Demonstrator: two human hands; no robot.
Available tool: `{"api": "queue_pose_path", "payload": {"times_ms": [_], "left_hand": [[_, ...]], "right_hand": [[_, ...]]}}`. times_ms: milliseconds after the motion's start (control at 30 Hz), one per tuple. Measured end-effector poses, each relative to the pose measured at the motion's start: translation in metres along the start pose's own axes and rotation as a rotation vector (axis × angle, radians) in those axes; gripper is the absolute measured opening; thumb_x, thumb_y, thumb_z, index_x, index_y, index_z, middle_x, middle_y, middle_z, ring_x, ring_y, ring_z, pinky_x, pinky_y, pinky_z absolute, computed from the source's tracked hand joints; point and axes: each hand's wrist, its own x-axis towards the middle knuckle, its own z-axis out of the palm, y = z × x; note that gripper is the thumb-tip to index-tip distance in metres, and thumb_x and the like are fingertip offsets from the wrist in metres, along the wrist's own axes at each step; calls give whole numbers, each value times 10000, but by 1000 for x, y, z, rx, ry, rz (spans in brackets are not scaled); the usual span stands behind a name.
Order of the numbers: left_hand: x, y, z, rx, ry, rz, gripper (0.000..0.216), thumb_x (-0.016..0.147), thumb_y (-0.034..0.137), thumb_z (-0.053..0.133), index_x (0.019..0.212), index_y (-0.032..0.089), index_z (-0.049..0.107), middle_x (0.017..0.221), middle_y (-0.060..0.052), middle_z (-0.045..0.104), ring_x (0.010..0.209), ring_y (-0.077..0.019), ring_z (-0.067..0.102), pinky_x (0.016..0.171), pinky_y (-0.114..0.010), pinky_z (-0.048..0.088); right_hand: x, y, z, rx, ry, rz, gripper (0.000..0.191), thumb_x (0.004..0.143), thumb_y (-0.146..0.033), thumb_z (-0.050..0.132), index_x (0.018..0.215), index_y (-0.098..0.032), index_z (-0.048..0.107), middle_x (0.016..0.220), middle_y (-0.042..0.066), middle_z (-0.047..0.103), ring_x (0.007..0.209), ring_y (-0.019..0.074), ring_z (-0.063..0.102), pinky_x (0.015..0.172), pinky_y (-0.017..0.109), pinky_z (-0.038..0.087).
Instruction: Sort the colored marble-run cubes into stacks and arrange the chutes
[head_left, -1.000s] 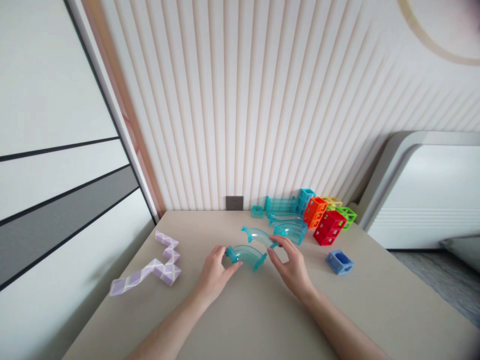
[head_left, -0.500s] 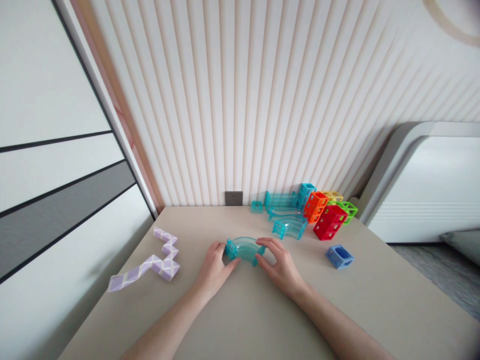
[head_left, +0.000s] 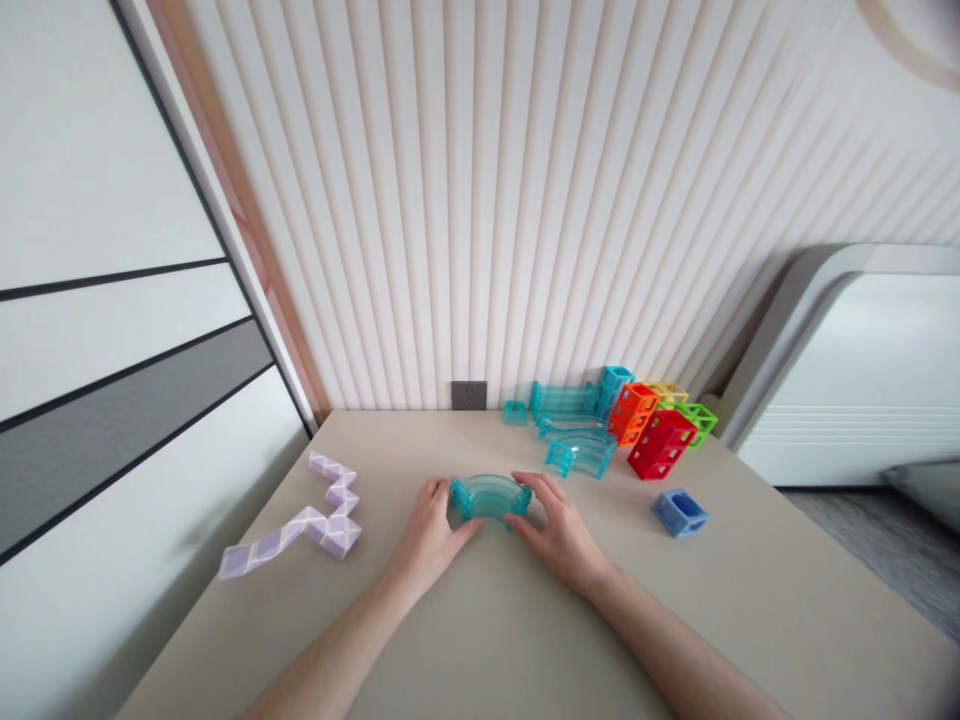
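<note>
Holding curved teal track (translucent), left fingers and right fingers grip opposite ends.

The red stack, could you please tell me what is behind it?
Behind the red stack, parts of a green frame and a yellow frame show. Their covered parts, and anything else it hides, cannot be seen.

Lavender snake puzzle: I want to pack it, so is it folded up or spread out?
Spread out: the snake puzzle zigzags along the table, left of the left hand.
</note>
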Motion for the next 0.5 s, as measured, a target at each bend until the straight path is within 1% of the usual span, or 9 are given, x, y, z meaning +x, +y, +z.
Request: {"api": "queue_pose_path", "payload": {"times_ms": [100,167,233,300,400,500], "left_hand": [[-1,-2,-1,-39,24,37,508,747,291,756,1205,178,568,1138,-108,652,1119,-283,642,996,-453,503],[0,-3,-3,-63,47,58,517,753,299,756,1218,184,562,1143,-108,659,1107,-278,648,981,-452,515],[1,-4,-4,-83,57,73,508,751,286,757,1211,190,566,1127,-103,669,1071,-270,661,948,-442,534],[2,-3,-6,-96,56,87,444,761,268,746,1169,198,587,1082,-87,680,1021,-257,673,909,-423,551],[3,-1,-9,-102,49,97,305,778,259,732,1054,202,618,986,-62,682,937,-238,680,844,-394,568],[2,0,-10,-110,43,100,248,788,266,726,1003,204,620,943,-53,672,891,-228,676,798,-373,574]], "right_hand": [[-1,3,1,-8,-5,60,644,829,-335,712,1421,-265,468,1256,85,645,1156,250,617,1024,409,495],[-1,3,1,-4,-31,107,727,809,-328,719,1465,-269,412,1242,81,650,1133,247,625,1016,411,496],[0,2,0,1,-65,151,768,804,-326,715,1491,-268,375,1236,81,651,1115,246,631,1010,414,497],[0,1,0,0,-89,181,793,804,-333,711,1508,-263,352,1233,86,651,1110,247,634,1010,418,493],[0,2,1,-15,-101,201,823,798,-342,715,1525,-260,339,1231,91,657,1126,254,631,1018,425,486],[-1,3,3,-34,-106,222,834,797,-357,720,1532,-257,341,1229,96,661,1138,262,627,1019,432,484]]}}
